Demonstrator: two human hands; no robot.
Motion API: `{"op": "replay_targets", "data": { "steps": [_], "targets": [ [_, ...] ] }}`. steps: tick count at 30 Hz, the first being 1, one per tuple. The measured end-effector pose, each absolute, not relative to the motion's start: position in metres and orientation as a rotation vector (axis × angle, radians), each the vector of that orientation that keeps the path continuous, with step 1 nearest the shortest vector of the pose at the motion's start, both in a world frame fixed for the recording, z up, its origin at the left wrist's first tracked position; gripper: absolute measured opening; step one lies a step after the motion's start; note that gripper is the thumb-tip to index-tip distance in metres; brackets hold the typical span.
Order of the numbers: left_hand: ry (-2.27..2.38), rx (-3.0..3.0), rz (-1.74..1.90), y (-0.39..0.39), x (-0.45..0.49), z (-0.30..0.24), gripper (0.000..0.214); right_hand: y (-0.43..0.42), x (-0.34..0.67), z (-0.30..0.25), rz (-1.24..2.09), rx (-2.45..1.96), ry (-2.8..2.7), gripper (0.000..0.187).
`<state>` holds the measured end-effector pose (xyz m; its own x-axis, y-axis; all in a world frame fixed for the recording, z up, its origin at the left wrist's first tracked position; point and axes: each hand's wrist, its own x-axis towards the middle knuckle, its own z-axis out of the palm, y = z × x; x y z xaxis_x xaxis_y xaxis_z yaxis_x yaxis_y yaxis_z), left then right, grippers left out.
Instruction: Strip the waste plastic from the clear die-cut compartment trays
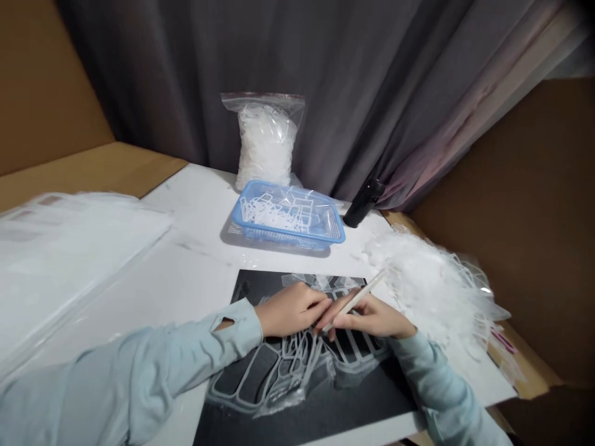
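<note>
"Hands doing what over there?"

"Left hand is resting on a tangle of thin clear plastic film strips, which are lying on a flat black mat. Its grip is curling narrow, but I can't tell whether it's holding anything. Right hand is pinching a slim pale pointed tool in a narrow grip, with the tip sitting just beside the left hand."

"What's crowding them?"

"A fluffy heap of clear plastic offcuts is sitting just right of the mat, close to the right hand."

"And farther up the white worktop?"

"A blue plastic mesh basket is holding clear cut frames. A sealed clear bag of white scraps is standing behind it, and a black cylindrical object is sitting just to its right. A stack of white sheets in clear plastic is lying off to the left."
</note>
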<state>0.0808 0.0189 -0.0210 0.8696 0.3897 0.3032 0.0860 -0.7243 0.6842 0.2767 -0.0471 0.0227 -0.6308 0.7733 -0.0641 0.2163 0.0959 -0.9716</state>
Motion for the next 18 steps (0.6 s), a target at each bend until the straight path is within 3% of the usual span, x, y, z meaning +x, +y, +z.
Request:
{"op": "replay_targets", "data": {
  "steps": [6,13,18],
  "targets": [
    [0.315,2.339,0.573,0.016,0.080,-0.021,0.035,-0.048,0.301,0.012,1.599,-0.944,-1.771,0.028],
    [-0.107,2.716,1.131,0.001,0.079,-0.016,0.015,-0.055,0.322,-0.003,1.640,-1.148,-1.541,0.032],
    [-0.117,2.720,1.039,0.002,0.082,-0.017,0.013,-0.059,0.315,-0.008,1.542,-1.168,-1.545,0.027]
  ]
}}
